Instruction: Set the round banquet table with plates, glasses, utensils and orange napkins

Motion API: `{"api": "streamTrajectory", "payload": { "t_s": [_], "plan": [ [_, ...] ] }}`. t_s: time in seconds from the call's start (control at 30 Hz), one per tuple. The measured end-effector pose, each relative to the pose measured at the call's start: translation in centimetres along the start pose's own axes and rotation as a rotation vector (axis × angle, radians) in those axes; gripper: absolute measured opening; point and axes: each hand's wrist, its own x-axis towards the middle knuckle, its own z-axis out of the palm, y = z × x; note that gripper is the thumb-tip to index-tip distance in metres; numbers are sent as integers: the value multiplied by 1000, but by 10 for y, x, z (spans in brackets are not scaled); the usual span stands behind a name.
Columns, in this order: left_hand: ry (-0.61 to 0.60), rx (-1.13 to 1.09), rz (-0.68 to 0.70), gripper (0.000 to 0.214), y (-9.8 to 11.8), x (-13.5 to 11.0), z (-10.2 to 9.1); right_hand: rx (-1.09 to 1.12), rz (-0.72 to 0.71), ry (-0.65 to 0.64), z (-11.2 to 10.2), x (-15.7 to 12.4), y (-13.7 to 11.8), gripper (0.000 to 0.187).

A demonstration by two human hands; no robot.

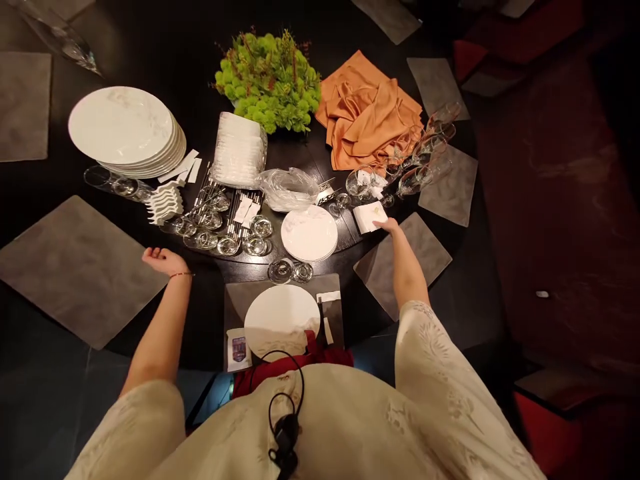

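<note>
My right hand (390, 225) reaches forward and grips the near corner of a small stack of white paper napkins (369, 216). The stack lies beside several stemmed glasses (361, 181). My left hand (164, 261) rests by the corner of a grey placemat (80, 267), its fingers loosely curled in with nothing visible in them. Between my hands are small glasses (257, 245), a short stack of small white plates (309, 233) and white wavy rests (165, 202). In front of me a large white plate (280, 317) lies on another placemat (233, 303).
Large white plates (120, 127) are stacked at the left. White folded towels (240, 150), chopsticks (235, 220) and a clear plastic bag (287, 190) lie centrally. Behind stand green flowers (270, 80) and a heap of orange cloth napkins (370, 113). Wine glasses (425, 150) lie sideways at the right.
</note>
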Motion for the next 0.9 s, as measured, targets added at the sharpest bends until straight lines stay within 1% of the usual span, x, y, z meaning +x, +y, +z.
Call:
{"api": "streamTrajectory", "payload": {
  "t_s": [0.03, 0.07, 0.13, 0.2, 0.27, 0.33, 0.4, 0.43, 0.47, 0.53, 0.57, 0.6, 0.63, 0.67, 0.7, 0.77, 0.8, 0.83, 0.87, 0.9],
  "plan": [
    [42, 17, 119, 28, 2, -8, -5, 26, 58, -68, 1, 3, 0, 46],
    [46, 28, 243, 31, 7, -17, -9, 56, 103, -109, 2, 4, 0, 43],
    [-26, 3, 442, 35, 24, -40, -12, 115, 144, -133, 9, 5, -1, 42],
    [-122, -48, 582, 34, 53, -65, -5, 148, 153, -147, 18, 2, -3, 41],
    [-260, -90, 704, 28, 86, -90, 15, 161, 173, -187, 29, -4, -6, 39],
    [-450, -101, 788, 23, 113, -112, 47, 205, 165, -217, 39, -13, -9, 35],
    [-694, -31, 826, 22, 125, -129, 93, 310, 57, -200, 46, -23, -10, 32],
    [-787, 8, 842, 23, 125, -135, 120, 355, -22, -168, 48, -28, -9, 32],
    [-855, 40, 850, 23, 122, -139, 148, 379, -102, -123, 49, -33, -8, 34],
    [-932, 95, 839, 25, 111, -144, 203, 339, -229, -20, 44, -45, -4, 38],
    [-955, 112, 836, 26, 105, -144, 227, 291, -280, 20, 40, -51, -1, 41],
    [-984, 121, 840, 25, 101, -143, 246, 243, -334, 40, 34, -59, 2, 42],
    [-1018, 137, 856, 24, 100, -141, 259, 207, -392, 36, 27, -67, 5, 43],
    [-1063, 166, 888, 21, 101, -138, 267, 189, -456, 14, 19, -76, 6, 44],
    [-1114, 212, 930, 18, 104, -133, 269, 189, -523, -25, 12, -85, 7, 44],
    [-1189, 344, 1008, 19, 114, -122, 261, 237, -647, -132, 1, -104, 4, 45],
    [-1191, 419, 1027, 22, 120, -116, 254, 279, -697, -190, -1, -113, -2, 46],
    [-1166, 482, 1031, 23, 126, -110, 246, 331, -734, -243, 0, -120, -10, 47],
    [-1129, 522, 1028, 26, 133, -106, 238, 391, -755, -288, 4, -127, -20, 48],
    [-1103, 535, 1028, 37, 139, -105, 232, 460, -758, -323, 10, -132, -34, 49]
  ]
}}
